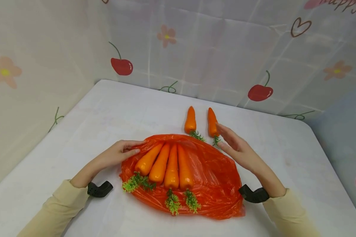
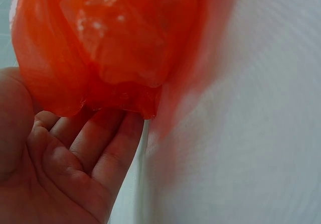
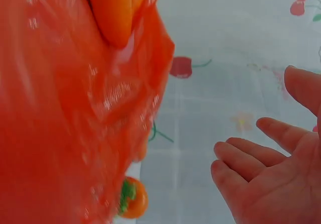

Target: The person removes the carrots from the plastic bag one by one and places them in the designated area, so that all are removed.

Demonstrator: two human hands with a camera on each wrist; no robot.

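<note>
- Your right grip [image 1: 238, 148] is nearest the right rear carrot [image 1: 212, 122]; from that grip the carrot lies forward and a little left, just by the fingertips, though you cannot tell whether they touch.
- Its long axis runs almost straight away from you, the tip toward the wall sheet [image 1: 213, 59] and the green tuft [image 1: 216, 141] toward the red bag [image 1: 216, 184].
- The left rear carrot [image 1: 190, 120] lies near it, roughly parallel, farther from your right grip.
- Your right grip is spread: fingers straight, thumb well apart, holding nothing.
- Your left grip [image 1: 118, 153] is at the far left edge of the bag, its fingers running behind the film; the fingertips are covered, so you cannot tell whether it pinches.
- The front carrots [image 1: 171, 171] lie on the left half of the bag, fanned, tips gathered by its far edge, tufted ends toward you; the leftmost is nearest your left grip.
- You can count six carrots: two on the bench [image 1: 287, 158] behind the bag, four on the bag.
- There is one bag, and two black wrist pieces [image 1: 100, 189], one at each cuff.
</note>
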